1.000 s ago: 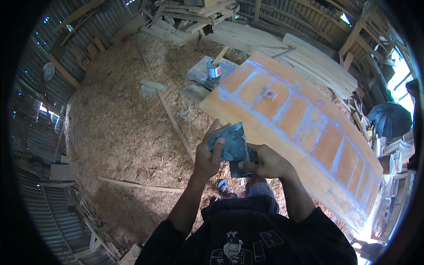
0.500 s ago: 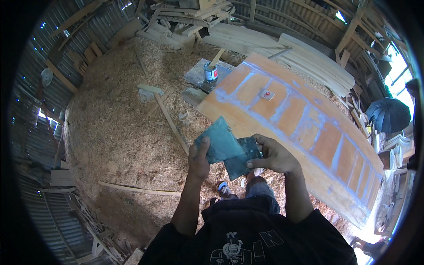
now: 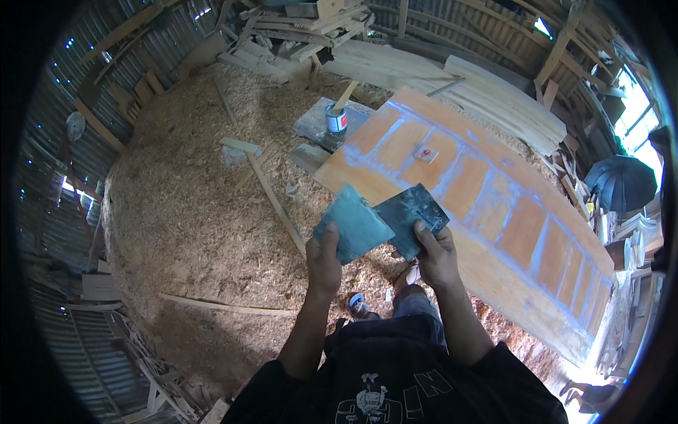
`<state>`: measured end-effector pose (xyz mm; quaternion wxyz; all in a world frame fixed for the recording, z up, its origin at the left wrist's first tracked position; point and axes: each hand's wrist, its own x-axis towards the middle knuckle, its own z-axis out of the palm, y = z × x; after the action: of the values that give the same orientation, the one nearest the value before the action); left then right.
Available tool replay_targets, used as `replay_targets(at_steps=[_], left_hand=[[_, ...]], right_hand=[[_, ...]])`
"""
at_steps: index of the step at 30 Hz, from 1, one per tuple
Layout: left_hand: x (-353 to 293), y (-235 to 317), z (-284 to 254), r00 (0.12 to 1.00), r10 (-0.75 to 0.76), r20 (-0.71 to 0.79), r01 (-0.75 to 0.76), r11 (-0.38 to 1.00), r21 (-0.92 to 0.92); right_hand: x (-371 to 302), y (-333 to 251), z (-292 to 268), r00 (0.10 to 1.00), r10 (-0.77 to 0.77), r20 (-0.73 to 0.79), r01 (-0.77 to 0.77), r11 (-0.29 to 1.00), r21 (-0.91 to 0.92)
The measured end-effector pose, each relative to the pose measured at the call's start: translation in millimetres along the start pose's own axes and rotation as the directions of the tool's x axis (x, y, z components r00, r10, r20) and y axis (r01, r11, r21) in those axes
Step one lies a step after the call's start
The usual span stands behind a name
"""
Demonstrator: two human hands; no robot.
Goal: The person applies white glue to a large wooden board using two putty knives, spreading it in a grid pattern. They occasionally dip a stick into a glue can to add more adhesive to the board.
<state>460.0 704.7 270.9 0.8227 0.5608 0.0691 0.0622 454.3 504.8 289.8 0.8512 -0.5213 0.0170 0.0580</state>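
In front of my body, my left hand (image 3: 324,270) grips a flat, square teal putty spreader (image 3: 353,223), thumb on its upper face. My right hand (image 3: 439,264) is closed on a darker flat putty spreader (image 3: 418,213) with pale smears across it. The two spreaders lie side by side, their near edges meeting or slightly overlapping; I cannot tell whether they touch. Beyond and to the right is a large wooden panel (image 3: 487,219) with pale bluish-white filler smeared along its joints. A small square packet (image 3: 426,152) with a red mark rests on it.
An opened tin (image 3: 337,120) with a wooden stick in it stands on a board (image 3: 311,121) beyond the panel's left end. Wood shavings (image 3: 183,212) and loose strips (image 3: 272,194) cover the ground. Stacked planks (image 3: 494,95) lie behind; a dark umbrella (image 3: 621,182) is at right.
My right hand has turned its grip, and the dark spreader has swung up and right, out from beneath the teal one. My left hand has shifted slightly, still holding the teal spreader.
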Motion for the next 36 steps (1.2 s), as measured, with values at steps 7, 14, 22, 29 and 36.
replay_targets(at_steps=[7,14,22,29,36], left_hand=[[-6.2,7.4,11.8,0.994,0.094,0.064,-0.105,0.974,0.203],[-3.1,24.5,2.5,0.975,-0.012,0.22,-0.093,0.883,0.459],[-1.0,23.8,10.2,0.935,0.168,0.314,-0.29,0.869,0.401],[-2.8,21.4,7.8,0.93,0.115,0.348,-0.258,0.879,0.4],[-2.1,25.9,5.2,0.912,0.069,0.404,-0.266,0.851,0.454]], right_hand=[[-7.5,-11.6,21.1,0.996,-0.075,0.057,0.087,0.958,-0.272],[-8.1,-38.4,14.1,0.974,0.134,0.181,0.04,0.688,-0.724],[-3.7,-55.1,15.4,0.93,0.295,0.218,0.011,0.573,-0.82],[0.5,-45.8,6.8,0.874,0.387,0.295,0.007,0.597,-0.802],[2.8,-39.6,9.0,0.835,0.433,0.34,-0.046,0.67,-0.741]])
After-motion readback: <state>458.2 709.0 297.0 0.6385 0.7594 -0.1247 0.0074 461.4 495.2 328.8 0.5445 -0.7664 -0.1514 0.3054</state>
